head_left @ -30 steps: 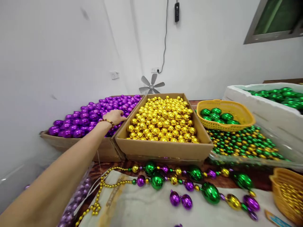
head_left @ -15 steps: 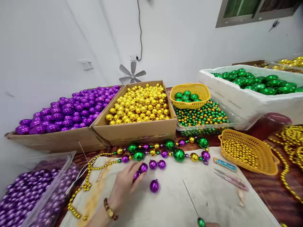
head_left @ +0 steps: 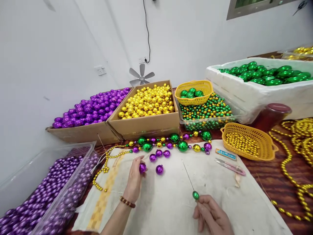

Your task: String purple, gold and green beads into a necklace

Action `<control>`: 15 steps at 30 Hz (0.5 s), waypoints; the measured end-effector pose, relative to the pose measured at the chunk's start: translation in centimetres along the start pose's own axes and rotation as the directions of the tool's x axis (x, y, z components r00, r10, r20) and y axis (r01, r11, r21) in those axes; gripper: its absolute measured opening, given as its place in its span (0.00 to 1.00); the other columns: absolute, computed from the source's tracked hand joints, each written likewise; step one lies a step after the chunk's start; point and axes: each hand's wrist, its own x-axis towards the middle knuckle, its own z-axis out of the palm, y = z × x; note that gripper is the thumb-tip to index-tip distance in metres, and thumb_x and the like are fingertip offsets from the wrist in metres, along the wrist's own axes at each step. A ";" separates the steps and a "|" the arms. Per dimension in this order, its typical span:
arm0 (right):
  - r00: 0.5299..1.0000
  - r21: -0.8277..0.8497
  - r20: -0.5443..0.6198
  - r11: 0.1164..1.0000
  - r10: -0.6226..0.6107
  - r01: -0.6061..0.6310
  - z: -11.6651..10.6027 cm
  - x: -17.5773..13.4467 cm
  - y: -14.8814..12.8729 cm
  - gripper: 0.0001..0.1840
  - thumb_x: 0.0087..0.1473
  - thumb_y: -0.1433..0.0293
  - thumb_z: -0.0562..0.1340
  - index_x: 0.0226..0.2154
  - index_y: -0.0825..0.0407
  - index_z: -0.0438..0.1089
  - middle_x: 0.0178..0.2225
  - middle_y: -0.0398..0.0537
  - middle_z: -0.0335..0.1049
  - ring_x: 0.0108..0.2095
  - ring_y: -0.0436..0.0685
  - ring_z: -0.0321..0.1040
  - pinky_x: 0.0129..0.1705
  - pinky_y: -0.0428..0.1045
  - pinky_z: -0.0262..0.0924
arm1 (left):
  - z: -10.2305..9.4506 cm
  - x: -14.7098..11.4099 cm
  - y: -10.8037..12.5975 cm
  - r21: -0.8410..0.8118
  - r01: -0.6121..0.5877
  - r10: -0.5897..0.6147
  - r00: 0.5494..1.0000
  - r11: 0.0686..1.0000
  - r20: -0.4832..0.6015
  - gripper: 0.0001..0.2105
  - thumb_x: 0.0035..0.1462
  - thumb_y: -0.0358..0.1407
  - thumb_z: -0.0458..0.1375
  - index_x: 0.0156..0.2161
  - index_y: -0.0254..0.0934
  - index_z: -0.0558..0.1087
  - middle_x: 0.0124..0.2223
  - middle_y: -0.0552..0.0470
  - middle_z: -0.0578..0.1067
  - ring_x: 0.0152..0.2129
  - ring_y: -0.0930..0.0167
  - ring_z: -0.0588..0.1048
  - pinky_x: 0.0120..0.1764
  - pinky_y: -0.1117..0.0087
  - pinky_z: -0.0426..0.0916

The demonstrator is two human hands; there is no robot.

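My left hand [head_left: 134, 182] is curled around a shiny purple ball [head_left: 142, 167] over the pale cloth. Beside it on the cloth lie several loose purple balls [head_left: 159, 169]. At the lower right my right hand [head_left: 212, 213] pinches the lower end of a long thin needle [head_left: 187, 174], which points up and to the left. A green bead [head_left: 195, 195] sits on the needle, right at my fingertips. Behind the loose balls, a strung garland [head_left: 182, 146] of green, purple and gold beads stretches across the cloth's far edge.
Boxes of purple balls [head_left: 90, 111] and gold balls [head_left: 149, 102] stand at the back. At the right are a yellow basket [head_left: 266, 143], small scissors [head_left: 231, 166] and a foam box [head_left: 269, 94]. A clear bin [head_left: 94, 148] of purple beads stands left. Gold bead strings [head_left: 285, 166] lie far right.
One purple ball has left my left hand and lies with the loose ones; another stays in its fingers. My right hand has come further into view with the needle and green bead. The view has shifted.
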 end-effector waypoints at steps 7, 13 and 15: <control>0.991 -0.034 0.127 0.999 0.031 -0.027 0.7 -1.8 -1.9 0.20 0.57 0.54 0.61 0.30 0.55 0.68 0.22 0.45 0.69 0.19 0.47 0.60 0.20 0.43 0.46 | 3.0 -5.0 2.2 -0.633 0.550 -0.298 0.833 0.545 0.467 0.11 0.60 0.31 0.56 0.47 0.33 0.75 0.44 0.42 0.75 0.39 0.68 0.75 0.41 0.68 0.72; 0.995 -0.037 0.048 0.996 0.083 -0.081 0.0 -3.7 -2.8 0.22 0.54 0.51 0.63 0.28 0.54 0.67 0.19 0.38 0.61 0.17 0.46 0.58 0.20 0.42 0.47 | 5.0 -6.4 1.9 -0.680 0.575 -0.353 0.818 0.455 0.455 0.09 0.61 0.34 0.58 0.43 0.32 0.75 0.46 0.42 0.76 0.42 0.67 0.77 0.45 0.68 0.74; 0.990 -0.047 0.071 0.992 0.121 -0.118 -0.2 -4.2 -2.8 0.22 0.54 0.50 0.62 0.29 0.54 0.67 0.18 0.38 0.61 0.16 0.46 0.59 0.20 0.42 0.46 | 5.1 -6.9 1.6 -0.651 0.577 -0.348 0.817 0.494 0.460 0.09 0.59 0.36 0.59 0.44 0.34 0.75 0.44 0.44 0.77 0.36 0.69 0.78 0.38 0.70 0.76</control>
